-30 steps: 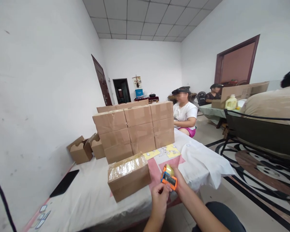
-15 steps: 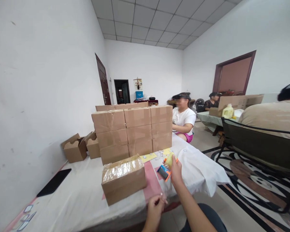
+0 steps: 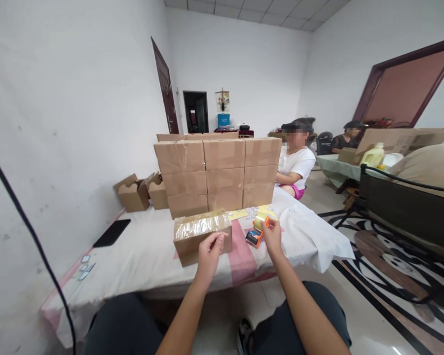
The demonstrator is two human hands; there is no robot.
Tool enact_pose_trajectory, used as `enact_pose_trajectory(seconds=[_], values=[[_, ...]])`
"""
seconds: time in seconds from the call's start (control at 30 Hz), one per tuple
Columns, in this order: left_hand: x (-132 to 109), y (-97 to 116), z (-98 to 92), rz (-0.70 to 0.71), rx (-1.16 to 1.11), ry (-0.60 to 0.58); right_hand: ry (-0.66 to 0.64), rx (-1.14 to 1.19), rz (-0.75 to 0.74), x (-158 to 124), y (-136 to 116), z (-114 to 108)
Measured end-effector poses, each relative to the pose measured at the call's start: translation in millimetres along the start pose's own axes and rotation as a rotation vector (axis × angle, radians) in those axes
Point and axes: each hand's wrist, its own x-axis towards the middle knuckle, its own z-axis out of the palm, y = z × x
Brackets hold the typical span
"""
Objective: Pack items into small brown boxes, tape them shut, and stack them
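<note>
A taped cardboard box [image 3: 192, 249] lies on the cloth-covered table before me, with strips of shiny clear tape across its top. My left hand [image 3: 210, 249] is in front of the box's right part, thumb and forefinger pinched together near the upper edge. What those fingers hold, if anything, is too small to make out. To the right of the box, my right hand [image 3: 273, 235] grips an orange and blue tape dispenser [image 3: 258, 230] by its side. A yellowish roll shows in it. Whether the dispenser touches the table I cannot tell.
Stacked closed boxes [image 3: 224, 172] form a wall behind the box. Open cartons [image 3: 133, 195] and a black flat slab [image 3: 112, 232] are at the left. A person in a white shirt [image 3: 298, 162] sits beyond the stack. A dark-framed chair [image 3: 403, 207] stands right.
My left hand has moved up and forward from the table's front edge to the box. My right hand has lowered the tape dispenser toward the table. The view has tilted down.
</note>
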Motion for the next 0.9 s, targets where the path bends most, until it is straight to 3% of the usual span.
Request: enact_pose_trajectory(seconds=[0.07, 0.17, 0.27, 0.5, 0.77, 0.9], values=[[1, 3, -4.8, 0.022, 0.011, 0.018, -0.176, 0.063, -0.017, -16, -20, 1], [0, 3, -3.5, 0.070, 0.059, 0.027, -0.550, 0.183, -0.115, -46, -55, 9], [-1, 0, 1.5, 0.115, 0.095, 0.007, -0.699, 0.206, -0.276, -70, -83, 18], [0, -7, -3.3, 0.136, 0.156, 0.096, -0.577, 0.138, -0.521, -86, -97, 34], [-8, 0, -10.4, 0.189, 0.433, 0.185, -0.555, 0.127, -0.604, -94, -97, 41], [-6, 9, -27.3, 0.171, 0.575, 0.274, -0.526, 0.102, -0.673, -82, -111, 41]])
